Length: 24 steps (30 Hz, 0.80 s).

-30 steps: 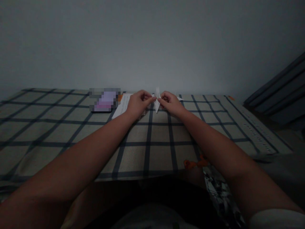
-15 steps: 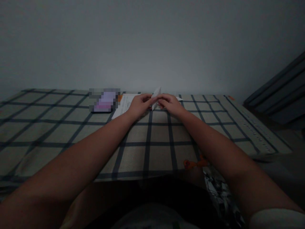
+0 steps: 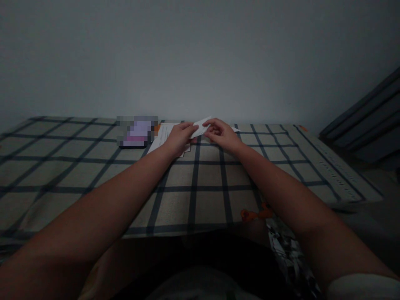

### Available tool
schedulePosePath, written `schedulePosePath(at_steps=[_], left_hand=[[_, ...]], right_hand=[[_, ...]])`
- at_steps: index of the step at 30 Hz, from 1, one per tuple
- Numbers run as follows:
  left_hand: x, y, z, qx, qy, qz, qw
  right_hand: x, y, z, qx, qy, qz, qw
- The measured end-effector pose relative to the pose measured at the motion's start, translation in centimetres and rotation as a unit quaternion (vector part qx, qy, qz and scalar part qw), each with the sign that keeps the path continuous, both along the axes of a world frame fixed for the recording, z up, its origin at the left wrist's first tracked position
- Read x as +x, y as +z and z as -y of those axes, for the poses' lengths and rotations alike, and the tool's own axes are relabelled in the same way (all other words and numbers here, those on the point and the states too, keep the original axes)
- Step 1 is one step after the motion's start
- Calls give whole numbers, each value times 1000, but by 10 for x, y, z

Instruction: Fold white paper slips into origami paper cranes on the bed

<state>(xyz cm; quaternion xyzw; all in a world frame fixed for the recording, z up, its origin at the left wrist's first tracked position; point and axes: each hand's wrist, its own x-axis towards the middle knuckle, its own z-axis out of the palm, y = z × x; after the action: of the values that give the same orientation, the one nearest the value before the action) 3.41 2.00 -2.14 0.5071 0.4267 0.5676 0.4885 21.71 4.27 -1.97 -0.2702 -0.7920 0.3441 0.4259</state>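
Note:
A small folded piece of white paper is held up just above the checked cloth. My left hand pinches its left end, thumb on top. At its right side, my right hand has curled fingers, with the index fingertip and thumb on the paper's edge. Under and beside my left hand lie printed sheets, partly hidden by the hand. Another bit of white paper shows behind my right hand.
A blurred phone-like device lies left of the sheets, an orange object beside it. The checked tablecloth covers the table, which meets a plain wall. An orange item is at the front edge by my right forearm.
The folded paper has tipped from nearly upright to a flatter slant. My left hand has shifted slightly left, and my right fingers have lifted and loosened a little.

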Motion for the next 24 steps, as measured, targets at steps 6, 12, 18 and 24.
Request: schedulePosePath(at_steps=[6, 12, 18, 24], left_hand=[[-2, -5, -3, 4, -22, 3, 1000], [0, -4, 0, 0, -28, 7, 1000], [1, -1, 3, -1, -37, 14, 999], [0, -3, -1, -5, -48, 40, 998]], right_hand=[[0, 0, -1, 19, 3, 46, 999], [0, 0, -2, 20, -6, 37, 999], [0, 3, 2, 25, -10, 53, 998], [3, 2, 0, 19, -42, 48, 998]])
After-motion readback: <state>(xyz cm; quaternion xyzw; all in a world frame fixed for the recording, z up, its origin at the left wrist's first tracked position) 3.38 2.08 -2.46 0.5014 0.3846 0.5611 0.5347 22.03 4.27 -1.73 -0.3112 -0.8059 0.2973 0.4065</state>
